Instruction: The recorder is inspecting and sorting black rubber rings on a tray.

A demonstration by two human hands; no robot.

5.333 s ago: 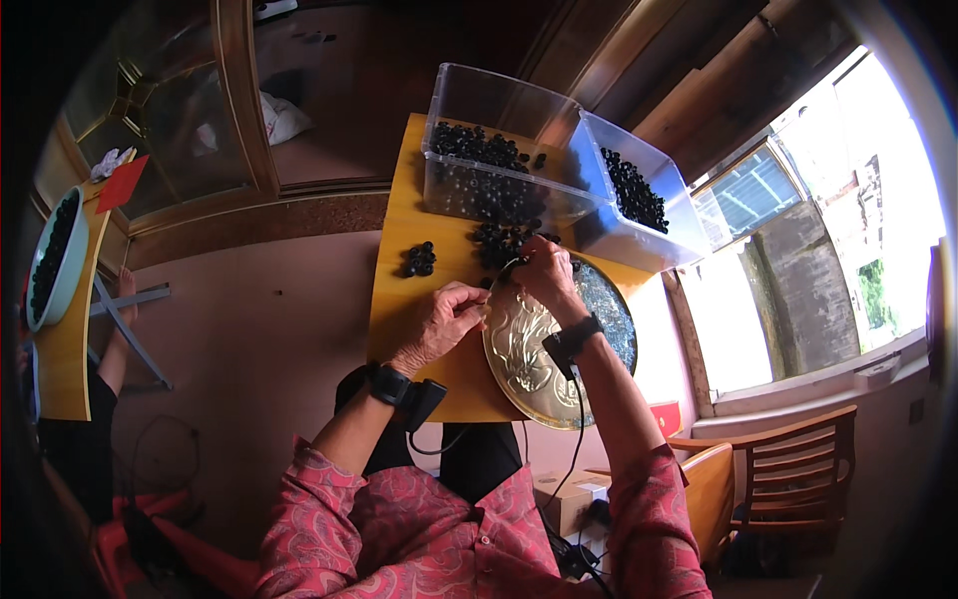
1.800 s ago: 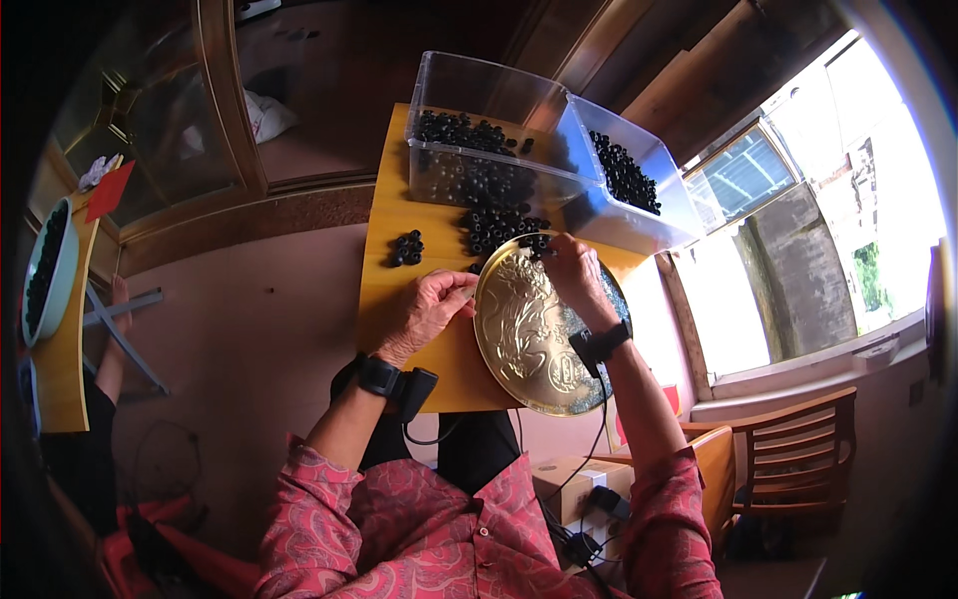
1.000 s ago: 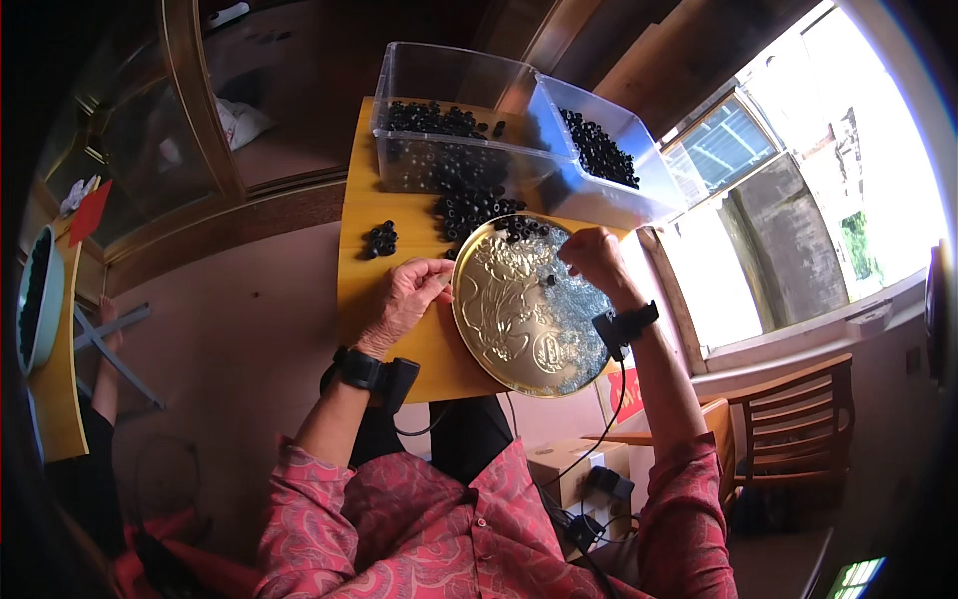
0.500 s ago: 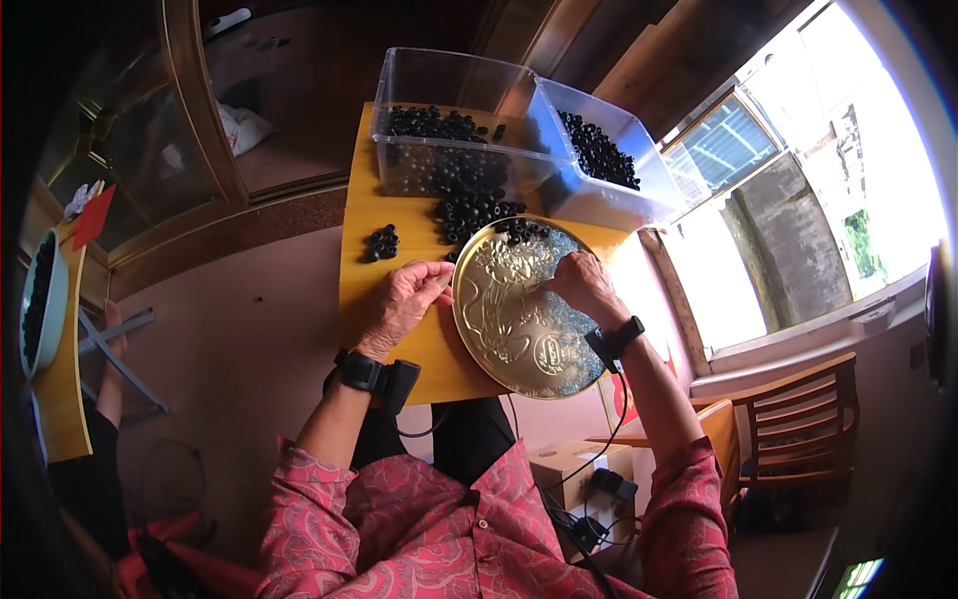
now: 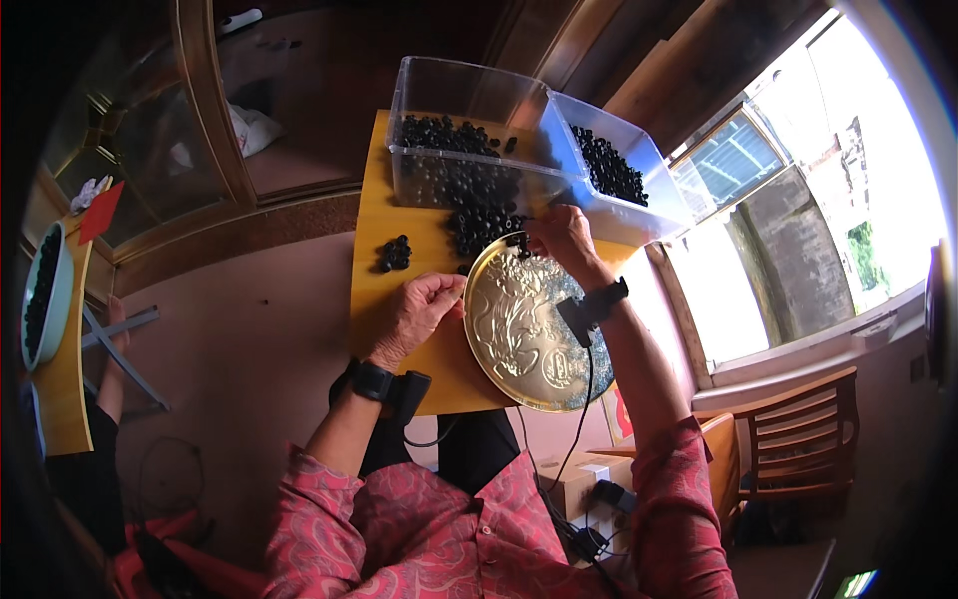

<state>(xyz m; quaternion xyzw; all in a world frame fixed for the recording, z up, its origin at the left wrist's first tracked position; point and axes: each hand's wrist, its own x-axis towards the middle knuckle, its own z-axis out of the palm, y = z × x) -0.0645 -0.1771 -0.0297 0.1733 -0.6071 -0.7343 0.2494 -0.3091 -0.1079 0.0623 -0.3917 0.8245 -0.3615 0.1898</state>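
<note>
A round embossed golden metal plate (image 5: 529, 329) lies on a small yellow wooden table (image 5: 389, 299). My left hand (image 5: 419, 311) rests with curled fingers at the plate's left rim. My right hand (image 5: 561, 238) reaches over the plate's far rim, its fingertips at a loose pile of small black beads (image 5: 479, 225) on the table. I cannot see whether its fingers hold a bead. A small separate heap of black beads (image 5: 393, 254) lies to the left.
Two clear plastic bins stand at the table's far edge, the left bin (image 5: 454, 140) and the right bin (image 5: 609, 175), both holding black beads. A wooden chair (image 5: 798, 439) stands at the right. A second table with a bowl (image 5: 40, 295) is at far left.
My right hand moved from the plate's right rim across to its far rim, onto the bead pile. The left hand stayed at the plate's left edge.
</note>
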